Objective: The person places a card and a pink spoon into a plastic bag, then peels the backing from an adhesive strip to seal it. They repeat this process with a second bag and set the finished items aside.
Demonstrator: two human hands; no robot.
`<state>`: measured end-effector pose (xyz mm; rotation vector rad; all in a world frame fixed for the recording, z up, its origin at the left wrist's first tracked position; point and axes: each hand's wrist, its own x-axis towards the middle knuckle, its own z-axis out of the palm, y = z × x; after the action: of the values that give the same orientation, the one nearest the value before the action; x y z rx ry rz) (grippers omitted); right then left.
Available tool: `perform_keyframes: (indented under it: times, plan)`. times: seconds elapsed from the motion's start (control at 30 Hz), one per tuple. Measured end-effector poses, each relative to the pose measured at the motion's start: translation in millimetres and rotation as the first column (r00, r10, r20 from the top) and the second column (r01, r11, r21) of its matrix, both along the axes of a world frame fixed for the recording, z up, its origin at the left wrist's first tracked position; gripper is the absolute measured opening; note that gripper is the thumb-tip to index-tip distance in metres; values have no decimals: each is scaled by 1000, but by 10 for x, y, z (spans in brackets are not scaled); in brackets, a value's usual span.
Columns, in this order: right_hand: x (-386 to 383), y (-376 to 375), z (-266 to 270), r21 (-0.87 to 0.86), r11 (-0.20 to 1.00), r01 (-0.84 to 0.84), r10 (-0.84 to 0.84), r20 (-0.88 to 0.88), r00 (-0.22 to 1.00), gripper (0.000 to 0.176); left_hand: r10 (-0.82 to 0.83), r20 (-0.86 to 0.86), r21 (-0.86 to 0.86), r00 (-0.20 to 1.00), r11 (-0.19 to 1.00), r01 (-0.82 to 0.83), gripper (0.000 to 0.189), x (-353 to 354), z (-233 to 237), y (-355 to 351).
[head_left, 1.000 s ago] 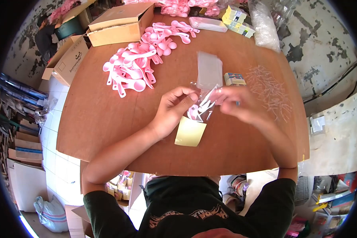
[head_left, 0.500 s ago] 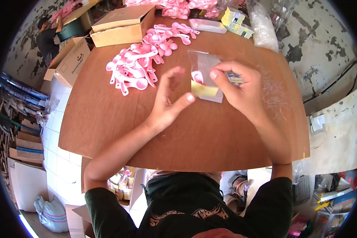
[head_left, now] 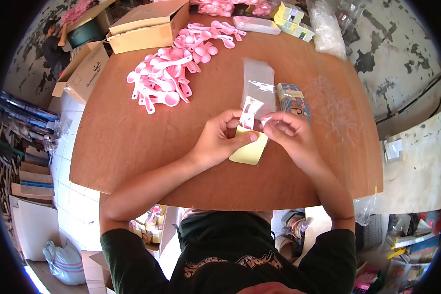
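Grips yellow card [head_left: 247,153] with left fingers [head_left: 241,141]; pinches clear packet [head_left: 249,116] with right fingers [head_left: 281,116], over clear bag stack [head_left: 258,73], near blue printed stack [head_left: 293,100], apart from pink measuring spoons [head_left: 164,83].

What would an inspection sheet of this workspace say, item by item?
Surface: brown tabletop, looks flat.
Things in use: yellow card below white-and-pink contents; clear sleeves, printed box and pink spoons beyond.
Clutter: cardboard box at the far edge.
Hands: left hand pinches the card; right hand close beside, grip unclear.
Cables: dark cable along the wall.
Surroundings: peeling wall; another person, far left.
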<state>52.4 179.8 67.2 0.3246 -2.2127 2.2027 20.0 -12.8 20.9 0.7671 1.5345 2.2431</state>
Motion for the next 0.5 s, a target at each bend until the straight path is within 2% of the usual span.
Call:
perform_keyframes:
  times: [0.03, 0.1, 0.17, 0.3, 0.37, 0.5]
  plan:
    - [1, 21, -40, 67, 998, 4, -4, 0, 1000, 14, -12, 5, -6, 1000, 1000, 12, 32, 6, -4, 14]
    - [-19, 37, -96, 84, 996, 25, -24, -5, 1000, 14, 5, 7, 38, 1000, 999, -5, 29, -1, -8, 20]
    - [-43, 51, -152, 115, 993, -34, 35, -15, 999, 14, 22, -14, 23, 1000, 999, -22, 26, -15, -19, -1]
    - [-41, 43, -217, 104, 993, -57, 56, 12, 998, 14, 42, 42, -31, 998, 999, -41, 23, -53, -37, -48]
    - [-26, 24, -208, 15, 1000, -22, 21, 100, 995, 14, 41, 67, -41, 997, 998, -39, 22, -50, -64, -57]
    - [-24, 10, -218, 0, 999, 44, -44, 54, 998, 15, 87, 100, -89, 991, 993, -79, 22, -35, -65, -74]
